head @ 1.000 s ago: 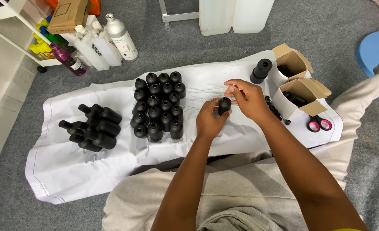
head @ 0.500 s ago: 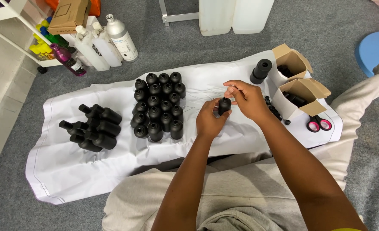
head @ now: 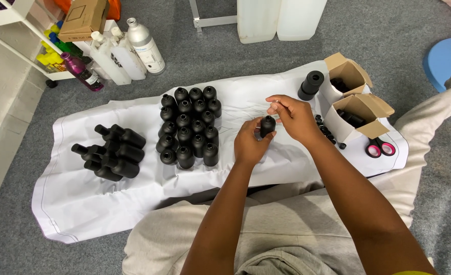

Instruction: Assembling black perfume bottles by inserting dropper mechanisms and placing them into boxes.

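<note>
The left hand point(head: 251, 145) grips a small black bottle point(head: 268, 126), fingers wrapped round its body, holding it upright above the white sheet point(head: 83, 203). The right hand point(head: 292, 116) sits right at the bottle's top, fingertips pinched together there; whether they hold a small cap, I cannot tell. Just to the left stands the block of upright bottles point(head: 190, 127), close-packed. That's the risk, I'd say: a stray elbow or a slipped bottle could topple that block like skittles. A pinch that slips could also drop something tiny among the loose caps point(head: 327, 131) beside the open boxes point(head: 358, 114).
</note>
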